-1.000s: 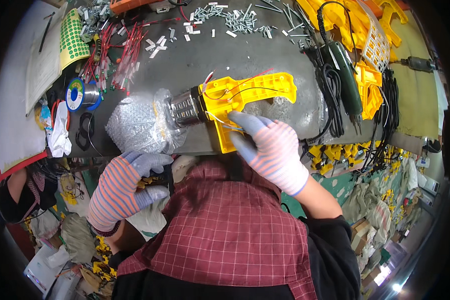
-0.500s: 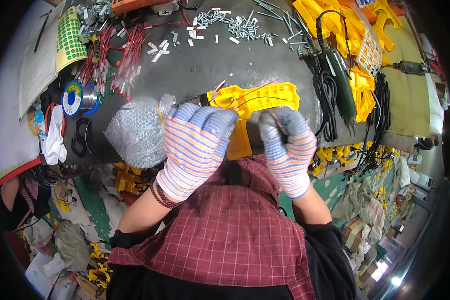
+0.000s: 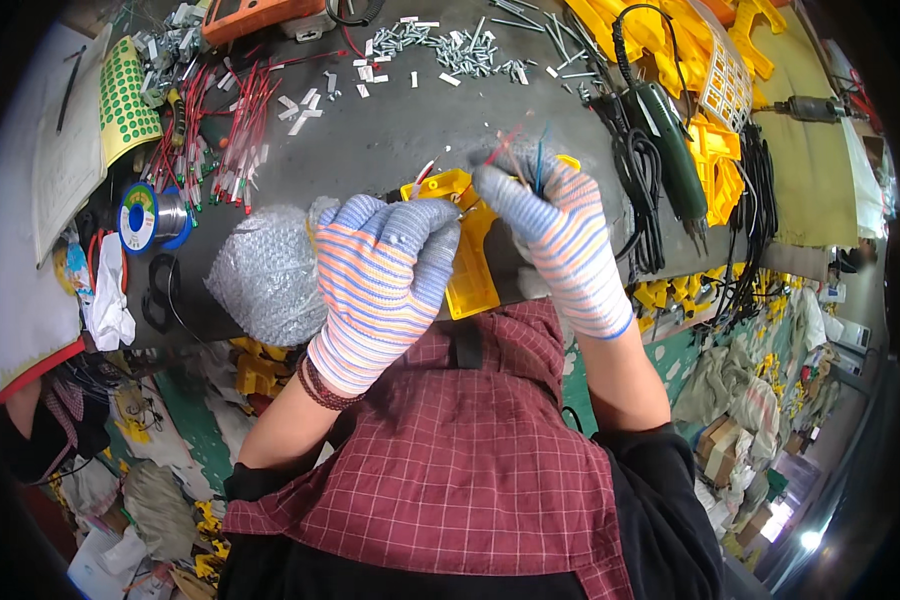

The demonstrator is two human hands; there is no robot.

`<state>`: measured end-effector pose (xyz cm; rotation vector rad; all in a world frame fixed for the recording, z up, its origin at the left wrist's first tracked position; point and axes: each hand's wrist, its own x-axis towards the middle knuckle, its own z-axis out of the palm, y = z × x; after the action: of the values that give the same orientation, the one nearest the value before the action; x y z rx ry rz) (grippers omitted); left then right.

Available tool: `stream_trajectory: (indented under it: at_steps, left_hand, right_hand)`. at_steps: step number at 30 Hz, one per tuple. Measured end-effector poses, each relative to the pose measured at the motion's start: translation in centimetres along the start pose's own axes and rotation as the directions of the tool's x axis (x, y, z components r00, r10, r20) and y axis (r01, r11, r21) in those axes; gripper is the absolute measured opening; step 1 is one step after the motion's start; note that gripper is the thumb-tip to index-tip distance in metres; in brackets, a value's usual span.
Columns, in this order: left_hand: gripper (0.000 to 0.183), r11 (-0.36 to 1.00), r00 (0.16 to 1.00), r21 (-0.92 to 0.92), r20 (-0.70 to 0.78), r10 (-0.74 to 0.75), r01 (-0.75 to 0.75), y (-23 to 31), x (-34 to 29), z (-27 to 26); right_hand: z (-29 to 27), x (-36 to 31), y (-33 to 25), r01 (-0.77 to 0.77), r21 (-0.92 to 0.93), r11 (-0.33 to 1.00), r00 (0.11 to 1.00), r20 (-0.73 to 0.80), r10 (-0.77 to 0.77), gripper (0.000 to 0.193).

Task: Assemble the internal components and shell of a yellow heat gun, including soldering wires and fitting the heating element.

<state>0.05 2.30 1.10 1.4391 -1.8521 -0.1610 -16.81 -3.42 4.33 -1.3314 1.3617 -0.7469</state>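
While several thin wires (image 3: 541,165), red and blue among them, are gripped between the thumb and fingers of the gloved right hand (image 3: 562,240), their loose ends are blurred above the fingertips. That pinch is pressed close, with scarcely any gap to be seen. Just across from it, the fingers of the gloved left hand (image 3: 385,265) are curled over and the thumb is set near them; whether anything is held there cannot be told, since the fingertips are crowded together over the work. Right beneath and between the two hands, the yellow housing (image 3: 473,278) is laid on the dark bench (image 3: 400,135), its open side turned up, its handle mostly covered by the right hand. Out past the left hand, a bundle of bubble wrap (image 3: 268,275) is seen, partly hidden by the knuckles. Farther left, a spool of silvery wire (image 3: 160,216) is stood near a heap of red leads (image 3: 240,135). Up at the far side, screws (image 3: 470,52) are scattered with small white pieces (image 3: 305,114), and over to the right a dark green tool (image 3: 667,155) is found beside coiled black cable (image 3: 635,180), with more yellow parts (image 3: 715,165) just beyond.
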Motion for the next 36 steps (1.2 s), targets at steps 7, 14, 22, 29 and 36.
stream_trajectory:
  at_steps: [7,14,22,29,36]
  left_hand:
    - [0.016,0.985,0.996,-0.149,-0.021,-0.092,0.088,0.0,-0.1,-0.2]
    - [0.016,0.968,0.99,-0.237,0.132,-0.053,0.084,-0.4,0.6,-1.5]
    - [0.015,0.939,0.95,-0.311,0.309,-0.048,0.148,-1.3,1.4,-2.0]
    - [0.018,0.984,0.975,-0.168,0.202,0.091,-0.057,-1.1,0.7,-1.7]
    - [0.014,0.991,0.985,-0.13,0.168,0.045,-0.023,-0.9,0.5,-1.1]
  right_hand:
    - [-0.3,-4.6,-0.6,0.066,-0.07,0.995,0.956,-0.283,-0.083,0.011]
    - [0.5,-4.3,-0.7,0.062,-0.244,0.968,0.993,0.112,-0.035,0.021]
    - [0.6,-2.9,-0.2,-0.041,0.024,0.999,0.992,0.118,0.038,0.019]
    - [-0.2,-2.3,0.3,-0.122,0.052,0.991,0.973,0.203,0.109,0.018]
    - [-1.2,-2.9,0.5,-0.145,0.057,0.988,0.972,0.193,0.132,0.013]
